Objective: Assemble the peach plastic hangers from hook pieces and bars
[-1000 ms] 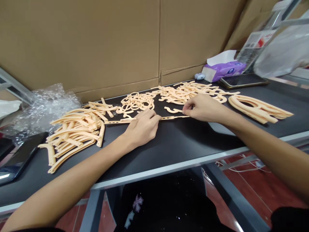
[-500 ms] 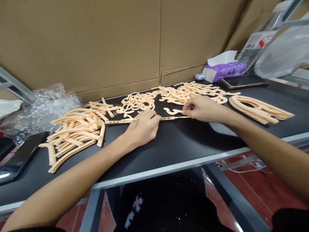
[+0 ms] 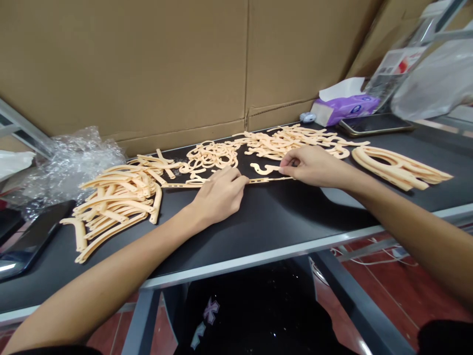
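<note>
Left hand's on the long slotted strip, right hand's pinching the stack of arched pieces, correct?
Not quite. The head view shows the right hand pinching the small hooked piece, not the arched stack. The left hand is on the long slotted strip, as you say.

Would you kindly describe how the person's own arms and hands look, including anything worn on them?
The left hand and right hand are both ungloved, with no ring, watch or bracelet visible. The forearms are bare too. Black fabric, apparently a sleeve, shows at the lower right, with a sliver of black at the lower left.
</note>
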Demonstrator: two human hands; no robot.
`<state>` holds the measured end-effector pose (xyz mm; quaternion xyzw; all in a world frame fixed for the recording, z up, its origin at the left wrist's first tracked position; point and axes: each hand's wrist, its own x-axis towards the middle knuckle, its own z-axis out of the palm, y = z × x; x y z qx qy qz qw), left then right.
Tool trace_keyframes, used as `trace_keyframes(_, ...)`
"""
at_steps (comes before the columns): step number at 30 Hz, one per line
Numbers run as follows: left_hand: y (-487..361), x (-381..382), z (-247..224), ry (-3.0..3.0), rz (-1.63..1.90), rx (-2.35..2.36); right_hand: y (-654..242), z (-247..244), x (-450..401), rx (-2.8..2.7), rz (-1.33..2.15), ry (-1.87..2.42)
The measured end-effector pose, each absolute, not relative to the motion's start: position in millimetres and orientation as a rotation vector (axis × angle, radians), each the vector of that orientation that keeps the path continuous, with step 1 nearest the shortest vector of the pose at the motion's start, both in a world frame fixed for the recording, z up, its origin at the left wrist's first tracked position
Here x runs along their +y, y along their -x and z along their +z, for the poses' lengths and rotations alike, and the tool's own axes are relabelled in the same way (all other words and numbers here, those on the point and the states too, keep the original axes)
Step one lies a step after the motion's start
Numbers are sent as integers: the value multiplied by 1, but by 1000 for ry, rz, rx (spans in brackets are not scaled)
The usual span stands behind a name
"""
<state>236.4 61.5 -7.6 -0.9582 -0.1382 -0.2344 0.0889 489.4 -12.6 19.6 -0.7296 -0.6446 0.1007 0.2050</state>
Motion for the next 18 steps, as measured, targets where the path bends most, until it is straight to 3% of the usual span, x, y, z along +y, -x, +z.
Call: trace_keyframes(18,-236,63,-8,2844,-700,-364,-492,10,-9,-1761,293,1842)
